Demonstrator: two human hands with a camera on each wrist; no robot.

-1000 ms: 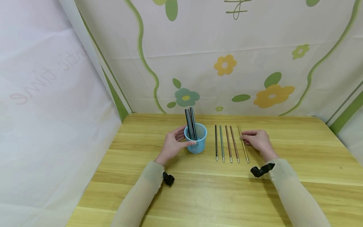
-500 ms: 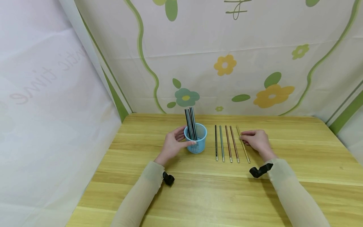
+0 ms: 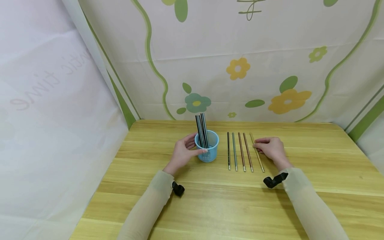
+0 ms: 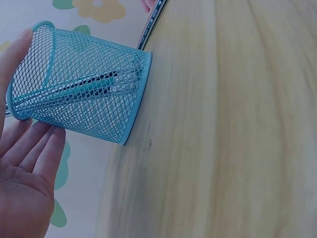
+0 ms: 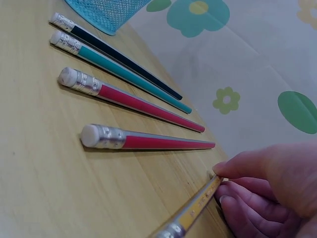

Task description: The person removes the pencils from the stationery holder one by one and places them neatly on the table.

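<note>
White fabric backdrop [image 3: 195, 43], printed with flowers and lightly creased, stands behind a glossy, wood-grained table [image 3: 228, 210]. Over the last second, the far end of a slim golden-yellow pencil [image 3: 258, 154] has swung towards its neighbours, along with the right hand [image 3: 273, 149], so it now slants more than they do; I take this as a small adjustment, its line with the row unsettled. Thumb and forefinger pinch that pencil, which lies outermost on the right, along the tabletop. Beside it, well separated, lie a straight black pencil [image 3: 229, 151], a teal pencil [image 3: 235, 151] and two dark-red pencils [image 3: 248, 151], smooth and shiny, each ending in a ridged silver ferrule [image 5: 110, 138] and a stubby white eraser [image 5: 90, 135]. Meanwhile the left hand [image 3: 185, 151] stays around a tapered, sky-blue wire-mesh cup [image 3: 213, 155], thumb over its rim and fingers close together against the opposite side; dark, light-striped pencils [image 3: 203, 133] lean inside, visible through the diamond-patterned mesh.
</note>
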